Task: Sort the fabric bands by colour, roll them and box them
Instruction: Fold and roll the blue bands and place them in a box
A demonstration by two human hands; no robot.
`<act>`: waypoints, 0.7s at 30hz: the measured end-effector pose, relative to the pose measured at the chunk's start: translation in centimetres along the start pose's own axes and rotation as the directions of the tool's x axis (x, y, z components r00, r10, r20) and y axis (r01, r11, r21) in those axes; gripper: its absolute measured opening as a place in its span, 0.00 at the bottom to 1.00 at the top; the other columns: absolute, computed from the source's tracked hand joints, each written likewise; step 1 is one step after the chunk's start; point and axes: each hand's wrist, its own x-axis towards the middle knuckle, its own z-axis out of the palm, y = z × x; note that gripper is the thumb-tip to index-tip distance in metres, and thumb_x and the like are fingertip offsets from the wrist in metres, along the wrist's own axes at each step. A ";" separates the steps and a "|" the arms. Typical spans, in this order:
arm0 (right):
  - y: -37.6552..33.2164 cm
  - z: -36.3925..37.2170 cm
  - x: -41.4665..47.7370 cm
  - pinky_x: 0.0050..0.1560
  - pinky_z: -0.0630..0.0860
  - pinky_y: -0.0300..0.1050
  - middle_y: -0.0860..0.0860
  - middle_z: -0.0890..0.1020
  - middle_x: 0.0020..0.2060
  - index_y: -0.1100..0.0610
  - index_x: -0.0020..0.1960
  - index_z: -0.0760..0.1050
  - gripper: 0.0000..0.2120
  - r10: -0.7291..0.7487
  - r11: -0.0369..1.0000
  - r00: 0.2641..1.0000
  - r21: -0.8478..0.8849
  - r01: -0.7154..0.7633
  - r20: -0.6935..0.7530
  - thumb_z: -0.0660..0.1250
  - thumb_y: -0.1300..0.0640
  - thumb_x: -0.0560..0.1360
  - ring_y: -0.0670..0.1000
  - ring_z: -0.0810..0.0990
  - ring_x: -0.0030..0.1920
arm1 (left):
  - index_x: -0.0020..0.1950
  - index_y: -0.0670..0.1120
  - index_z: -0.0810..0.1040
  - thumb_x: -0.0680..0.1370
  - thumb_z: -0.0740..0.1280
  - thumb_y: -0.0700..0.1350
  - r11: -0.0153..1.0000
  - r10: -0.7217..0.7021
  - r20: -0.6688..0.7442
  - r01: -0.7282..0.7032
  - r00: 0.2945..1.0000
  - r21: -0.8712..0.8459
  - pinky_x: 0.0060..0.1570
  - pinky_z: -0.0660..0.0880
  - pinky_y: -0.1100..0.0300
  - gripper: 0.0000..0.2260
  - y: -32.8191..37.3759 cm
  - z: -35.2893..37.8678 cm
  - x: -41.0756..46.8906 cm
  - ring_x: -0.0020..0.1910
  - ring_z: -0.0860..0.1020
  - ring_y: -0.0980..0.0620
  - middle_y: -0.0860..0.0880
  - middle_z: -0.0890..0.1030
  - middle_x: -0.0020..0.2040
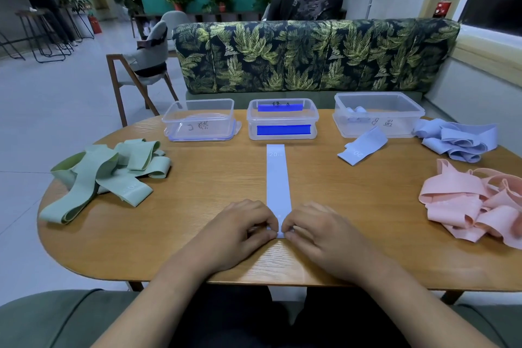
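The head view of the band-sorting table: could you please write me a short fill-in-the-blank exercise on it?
The left hand and right hand pinch the near end of the flat band, whose colour is ____.
The green bands are piled on the ____ side of the table.
The box that already holds rolled bands stands farthest ____.
Missing words: blue, left, right.

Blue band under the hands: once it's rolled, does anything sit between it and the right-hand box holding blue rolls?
Only a loose blue band lies at the front of that box; it is low, so the flat blue band, rolled and lifted, should likely clear it.
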 end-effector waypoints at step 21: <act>0.0 0.4 -1.0 0.52 0.73 0.41 0.40 0.79 0.48 0.47 0.50 0.86 0.05 -0.063 0.996 0.989 -0.076 0.052 -0.137 0.71 0.50 0.81 0.46 0.76 0.51 | 0.54 0.54 0.84 0.82 0.73 0.50 0.999 0.036 -0.060 -0.035 0.998 0.015 0.59 0.75 0.52 0.03 -0.1 0.5 -0.7 0.57 0.78 0.56 0.60 0.80 0.53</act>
